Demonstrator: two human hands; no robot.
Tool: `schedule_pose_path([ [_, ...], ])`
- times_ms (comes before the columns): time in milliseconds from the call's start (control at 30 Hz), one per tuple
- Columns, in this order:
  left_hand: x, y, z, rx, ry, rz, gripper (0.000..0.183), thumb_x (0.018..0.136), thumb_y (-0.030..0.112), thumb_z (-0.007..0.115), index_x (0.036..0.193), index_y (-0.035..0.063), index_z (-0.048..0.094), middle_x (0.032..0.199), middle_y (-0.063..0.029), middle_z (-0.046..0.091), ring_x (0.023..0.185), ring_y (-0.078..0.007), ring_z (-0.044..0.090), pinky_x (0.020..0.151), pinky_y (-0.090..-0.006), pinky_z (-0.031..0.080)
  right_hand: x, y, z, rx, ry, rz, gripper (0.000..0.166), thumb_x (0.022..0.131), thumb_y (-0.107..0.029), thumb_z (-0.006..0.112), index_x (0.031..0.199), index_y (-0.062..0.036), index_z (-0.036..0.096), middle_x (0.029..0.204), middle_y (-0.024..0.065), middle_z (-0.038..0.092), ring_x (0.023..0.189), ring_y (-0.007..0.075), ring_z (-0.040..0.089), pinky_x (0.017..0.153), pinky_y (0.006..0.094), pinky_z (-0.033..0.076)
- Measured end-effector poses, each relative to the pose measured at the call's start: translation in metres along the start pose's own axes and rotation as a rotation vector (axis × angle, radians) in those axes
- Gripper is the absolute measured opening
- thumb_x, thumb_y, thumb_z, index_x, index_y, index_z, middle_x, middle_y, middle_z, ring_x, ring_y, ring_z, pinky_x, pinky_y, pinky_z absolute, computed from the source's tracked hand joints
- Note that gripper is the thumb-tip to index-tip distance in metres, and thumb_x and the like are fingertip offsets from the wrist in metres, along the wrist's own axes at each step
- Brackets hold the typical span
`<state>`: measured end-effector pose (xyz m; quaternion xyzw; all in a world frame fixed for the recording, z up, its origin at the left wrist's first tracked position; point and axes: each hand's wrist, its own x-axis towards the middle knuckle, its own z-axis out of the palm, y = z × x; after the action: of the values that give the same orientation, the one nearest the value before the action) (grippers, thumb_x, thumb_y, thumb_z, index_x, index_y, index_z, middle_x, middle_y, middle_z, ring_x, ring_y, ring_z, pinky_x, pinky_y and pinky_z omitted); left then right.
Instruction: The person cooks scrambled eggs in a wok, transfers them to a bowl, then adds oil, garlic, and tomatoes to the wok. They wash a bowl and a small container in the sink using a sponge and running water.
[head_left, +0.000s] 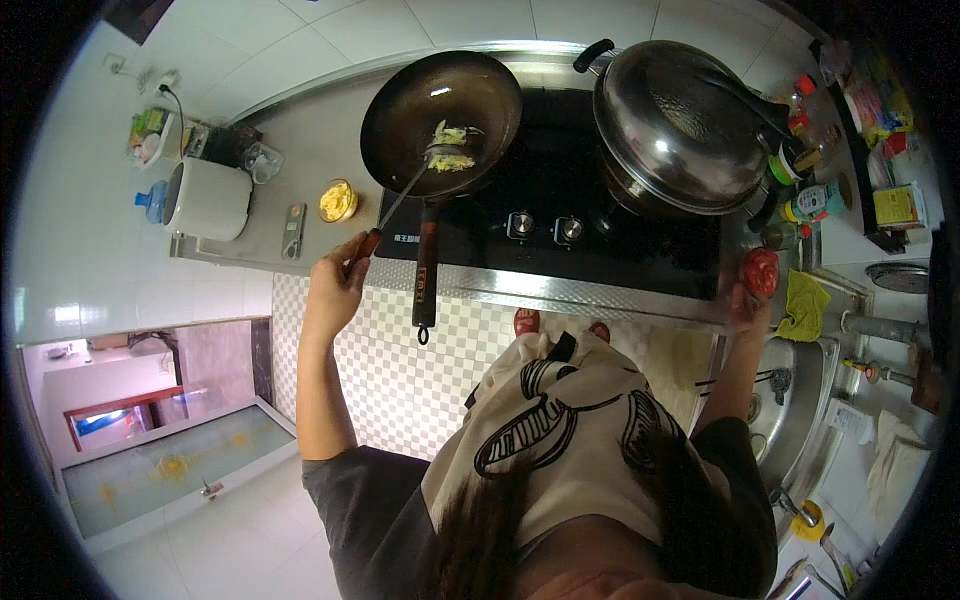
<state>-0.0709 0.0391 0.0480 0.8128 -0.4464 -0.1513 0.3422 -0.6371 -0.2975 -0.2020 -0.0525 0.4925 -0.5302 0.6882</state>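
Note:
My left hand (341, 277) grips the wooden handle of a metal spatula (405, 196), whose blade rests in a dark wok (480, 97) on the left of the hob. Pale yellow-green food (450, 163), perhaps egg, lies in the wok around the blade. The wok's long handle points toward me over the counter edge. At the right end of the counter, my right hand (746, 307) holds a bowl of chopped red food (760, 273), perhaps tomato; the hand is slightly blurred. A glass bowl of yellow food (337, 201) stands left of the wok.
A large lidded wok (675, 120) covers the right of the black gas hob (555, 165). Seasoning bottles (817, 201) stand beyond it. A green cloth (804, 306) hangs by the sink (795, 397). At left are a white appliance (210, 199) and a flat device (294, 231).

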Motion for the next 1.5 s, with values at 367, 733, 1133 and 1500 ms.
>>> schedule_pose_path([
  [367, 0.003, -0.001, 0.041, -0.872, -0.023, -0.586, 0.027, 0.093, 0.014, 0.043, 0.119, 0.0054, 0.046, 0.082, -0.0032, 0.052, 0.049, -0.0062, 0.039, 0.038, -0.0177, 0.028, -0.007, -0.003, 0.029, 0.125, 0.079, -0.089, 0.042, 0.081, 0.003, 0.048, 0.123, 0.0011, 0.042, 0.122, 0.017, 0.047, 0.11, 0.0336, 0.048, 0.088, 0.0454, 0.049],
  [733, 0.027, 0.002, 0.06, -0.666, -0.068, -0.466, 0.025, 0.093, 0.013, 0.043, 0.116, 0.005, 0.048, 0.081, -0.0022, 0.053, 0.048, -0.0062, 0.041, 0.038, -0.0189, 0.029, 0.033, -0.009, -0.021, 0.169, 0.016, -0.004, 0.053, 0.069, 0.01, 0.047, 0.121, 0.0013, 0.043, 0.121, 0.017, 0.046, 0.109, 0.0353, 0.048, 0.089, 0.0447, 0.05],
  [1133, 0.035, -0.009, 0.057, -0.719, -0.038, -0.451, 0.027, 0.093, 0.013, 0.043, 0.117, 0.0033, 0.049, 0.081, -0.0021, 0.054, 0.046, -0.0057, 0.04, 0.037, -0.0188, 0.029, -0.025, -0.016, -0.004, -0.152, -0.004, -0.097, 0.06, 0.063, 0.001, 0.046, 0.123, -0.0025, 0.041, 0.116, 0.0164, 0.05, 0.098, 0.0326, 0.056, 0.08, 0.0375, 0.055],
  [1500, 0.009, 0.016, 0.038, -0.689, -0.143, -0.516, 0.03, 0.093, 0.013, 0.043, 0.121, 0.0049, 0.049, 0.084, -0.0011, 0.056, 0.049, -0.0033, 0.04, 0.038, -0.0165, 0.028, -0.113, -0.041, 0.036, -0.185, -0.205, -0.076, 0.069, 0.064, -0.008, 0.058, 0.129, -0.003, 0.036, 0.12, 0.0182, 0.048, 0.103, 0.0341, 0.054, 0.083, 0.0428, 0.052],
])
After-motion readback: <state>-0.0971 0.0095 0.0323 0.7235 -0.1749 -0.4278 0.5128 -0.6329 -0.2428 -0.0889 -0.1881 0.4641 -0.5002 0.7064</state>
